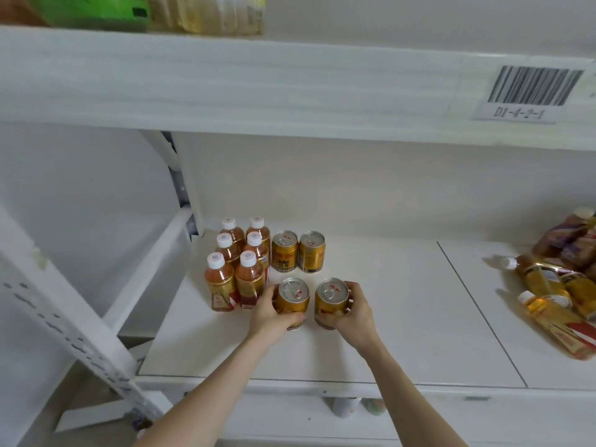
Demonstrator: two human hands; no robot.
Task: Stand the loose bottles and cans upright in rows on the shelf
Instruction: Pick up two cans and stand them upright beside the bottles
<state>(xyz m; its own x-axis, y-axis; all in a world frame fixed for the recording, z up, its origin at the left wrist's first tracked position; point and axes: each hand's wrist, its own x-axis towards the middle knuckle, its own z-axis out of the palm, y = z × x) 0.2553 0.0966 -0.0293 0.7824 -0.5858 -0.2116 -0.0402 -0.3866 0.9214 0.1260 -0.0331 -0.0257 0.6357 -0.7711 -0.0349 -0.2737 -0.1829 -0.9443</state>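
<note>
A white shelf (403, 333) runs across in front of a plain pale wall (371, 188), its boards meeting at a thin dark seam (477, 311) right of the middle. Above it hangs an upper shelf (225, 85), whose front edge bears a barcode label (532, 88) near its right end; a green pack (96, 11) and a pack of yellowish bottles (209, 14) sit on top at the left. A white perforated post (64, 317) slants down the left side. In the shelf's back left corner six bottles (237, 262) with white caps stand upright in two rows of three. Just right of them two gold back cans (298, 251) stand side by side, tops up. Near the shelf's right end a pile (558, 285) of loose bottles and wrapped packs lies on its side, well apart from the rows. Both bare forearms reach in from the front edge. The left hand (271, 314) curls its fingers round the left can (293, 300), thumb on the near side, just beside the front bottle. The right hand (351, 312) wraps the right can (332, 298), fingertips over its far rim. Both cans stand upright with pull-tab tops showing, side by side with a small gap, in front of the back cans and about midway between the shelf's back and front edges.
</note>
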